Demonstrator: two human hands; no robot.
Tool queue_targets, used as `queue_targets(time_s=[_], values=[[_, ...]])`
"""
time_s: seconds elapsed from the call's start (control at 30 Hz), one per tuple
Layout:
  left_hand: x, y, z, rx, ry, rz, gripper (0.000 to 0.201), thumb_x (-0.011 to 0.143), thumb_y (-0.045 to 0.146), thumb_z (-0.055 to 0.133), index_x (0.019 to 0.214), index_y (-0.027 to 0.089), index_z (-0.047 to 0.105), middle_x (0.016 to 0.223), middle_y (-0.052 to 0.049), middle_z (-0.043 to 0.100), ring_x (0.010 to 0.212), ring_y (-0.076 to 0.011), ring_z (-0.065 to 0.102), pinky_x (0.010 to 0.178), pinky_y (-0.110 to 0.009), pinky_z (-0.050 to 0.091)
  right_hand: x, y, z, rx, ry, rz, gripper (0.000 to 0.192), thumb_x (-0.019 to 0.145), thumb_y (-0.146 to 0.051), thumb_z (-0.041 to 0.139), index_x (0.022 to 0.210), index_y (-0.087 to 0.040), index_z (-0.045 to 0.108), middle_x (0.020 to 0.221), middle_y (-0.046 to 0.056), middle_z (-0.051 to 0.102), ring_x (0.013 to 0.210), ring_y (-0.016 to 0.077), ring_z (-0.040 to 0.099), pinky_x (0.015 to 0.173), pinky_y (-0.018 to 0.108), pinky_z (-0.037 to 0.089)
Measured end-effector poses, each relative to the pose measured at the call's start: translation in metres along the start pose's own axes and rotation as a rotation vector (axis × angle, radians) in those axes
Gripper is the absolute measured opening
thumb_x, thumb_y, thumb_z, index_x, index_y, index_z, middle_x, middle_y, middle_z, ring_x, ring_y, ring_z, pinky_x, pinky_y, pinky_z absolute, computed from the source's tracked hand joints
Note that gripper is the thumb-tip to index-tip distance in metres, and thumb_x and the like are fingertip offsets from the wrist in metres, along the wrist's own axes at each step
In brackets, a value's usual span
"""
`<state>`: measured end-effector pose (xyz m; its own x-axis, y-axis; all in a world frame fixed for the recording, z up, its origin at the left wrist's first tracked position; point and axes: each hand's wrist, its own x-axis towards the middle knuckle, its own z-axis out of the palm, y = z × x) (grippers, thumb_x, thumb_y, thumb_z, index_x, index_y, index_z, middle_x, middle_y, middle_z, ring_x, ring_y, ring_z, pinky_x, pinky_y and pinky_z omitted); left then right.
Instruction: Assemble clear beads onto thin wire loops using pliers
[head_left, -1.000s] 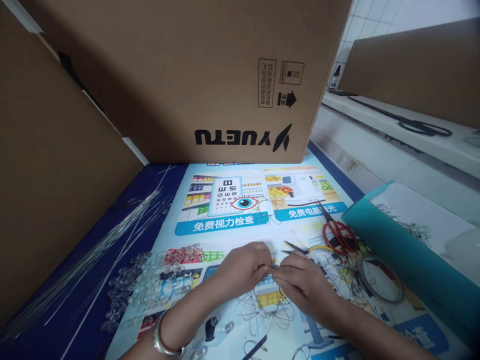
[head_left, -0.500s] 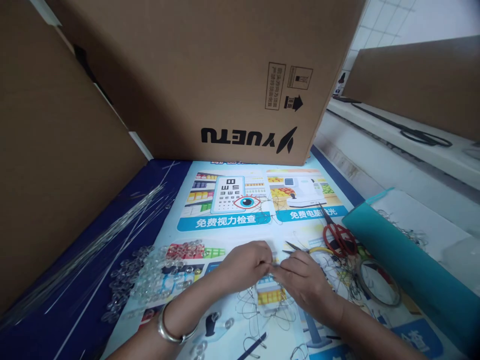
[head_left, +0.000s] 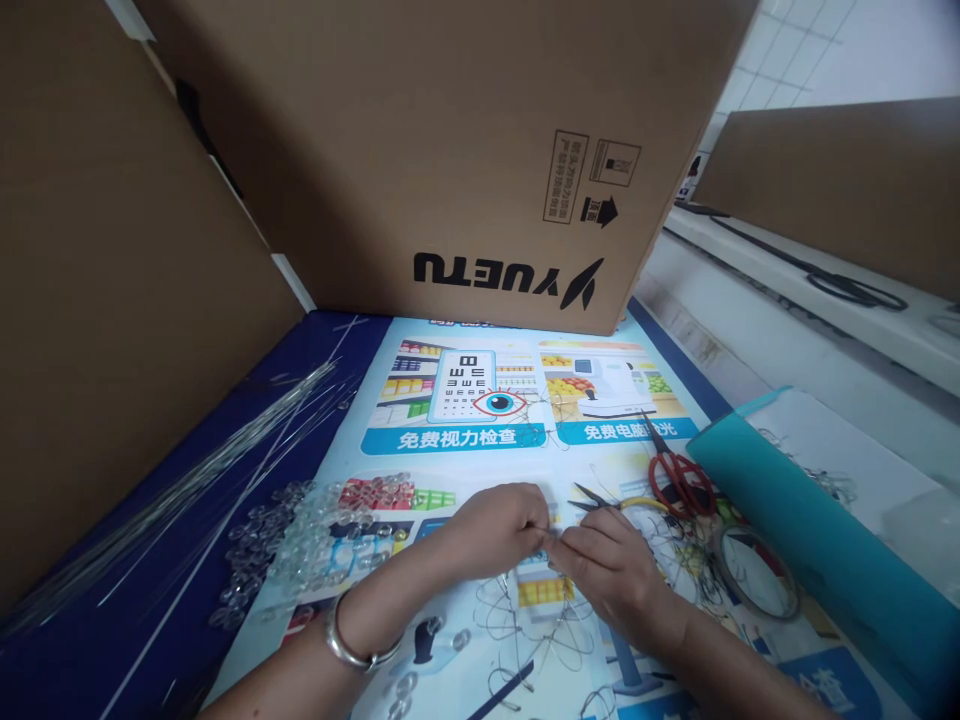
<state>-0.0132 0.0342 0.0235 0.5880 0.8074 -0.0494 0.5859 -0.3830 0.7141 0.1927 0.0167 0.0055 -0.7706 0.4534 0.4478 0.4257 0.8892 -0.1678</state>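
Note:
My left hand (head_left: 491,530) and my right hand (head_left: 611,570) meet fingertip to fingertip over a printed poster (head_left: 480,435), pinching a small piece of thin wire (head_left: 553,535) between them. A tangle of bent wire loops (head_left: 532,620) lies under and in front of the hands. A silver bracelet (head_left: 346,645) sits on my left wrist. A pile of clear glass beads (head_left: 315,545) lies to the left of my left hand.
A big brown YUETU carton (head_left: 450,150) stands at the back, another cardboard wall (head_left: 97,300) at left. Clear thin rods (head_left: 187,490) lie at left. Red scissors (head_left: 679,475), yellow-handled pliers (head_left: 615,503), a tape ring (head_left: 754,570) and a teal sheet (head_left: 810,545) lie at right.
The camera view has tilted slightly, shifting the scene down and right. My hands stay together on the wire with only small finger movement.

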Motion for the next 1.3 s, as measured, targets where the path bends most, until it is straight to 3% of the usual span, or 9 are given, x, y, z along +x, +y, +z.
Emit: queue_targets(time_s=[0.27, 0.47, 0.77, 1.13, 1.3], values=[[-0.002, 0.001, -0.003, -0.042, -0.019, -0.032, 0.015, 0.076, 0.017, 0.049, 0.069, 0.018, 0.063, 0.081, -0.001, 0.064, 0.072, -0.0144, 0.057, 0.064, -0.023, 0.041, 0.000, -0.003, -0.008, -0.075, -0.047, -0.081, 0.028, 0.085, -0.010, 0.054, 0.112, -0.017, 0.057, 0.091, 0.005, 0.065, 0.079, 0.0178, 0.051, 0.067, 0.034, 0.038], [-0.003, 0.002, -0.004, -0.013, -0.012, -0.042, 0.016, 0.079, 0.022, 0.052, 0.068, 0.017, 0.063, 0.079, -0.002, 0.066, 0.072, -0.0156, 0.058, 0.063, -0.025, 0.040, 0.002, -0.005, -0.018, -0.080, -0.002, -0.137, 0.025, 0.086, -0.010, 0.052, 0.110, -0.015, 0.057, 0.086, 0.005, 0.064, 0.078, 0.0171, 0.054, 0.068, 0.035, 0.038], [-0.003, 0.007, -0.006, 0.017, 0.009, -0.051, 0.016, 0.078, 0.024, 0.054, 0.064, 0.018, 0.061, 0.078, -0.002, 0.066, 0.070, -0.0165, 0.058, 0.060, -0.025, 0.038, 0.001, -0.004, -0.016, -0.087, -0.090, -0.178, 0.025, 0.087, -0.011, 0.050, 0.111, -0.015, 0.057, 0.087, 0.005, 0.065, 0.077, 0.0164, 0.054, 0.069, 0.034, 0.039], [-0.005, 0.007, -0.006, 0.056, 0.021, -0.058, 0.016, 0.078, 0.024, 0.053, 0.065, 0.018, 0.061, 0.078, -0.003, 0.066, 0.072, -0.0180, 0.058, 0.061, -0.026, 0.038, 0.003, -0.005, -0.013, -0.067, -0.132, -0.116, 0.022, 0.089, -0.012, 0.048, 0.108, -0.017, 0.058, 0.085, 0.005, 0.063, 0.078, 0.0172, 0.052, 0.067, 0.034, 0.039], [-0.005, 0.003, -0.003, 0.081, 0.016, -0.037, 0.014, 0.078, 0.021, 0.051, 0.069, 0.019, 0.062, 0.082, -0.002, 0.065, 0.075, -0.0176, 0.059, 0.061, -0.025, 0.039, 0.001, 0.003, -0.002, 0.005, -0.058, -0.013, 0.024, 0.086, -0.010, 0.050, 0.105, -0.021, 0.059, 0.085, 0.004, 0.061, 0.075, 0.0159, 0.050, 0.068, 0.032, 0.040]])
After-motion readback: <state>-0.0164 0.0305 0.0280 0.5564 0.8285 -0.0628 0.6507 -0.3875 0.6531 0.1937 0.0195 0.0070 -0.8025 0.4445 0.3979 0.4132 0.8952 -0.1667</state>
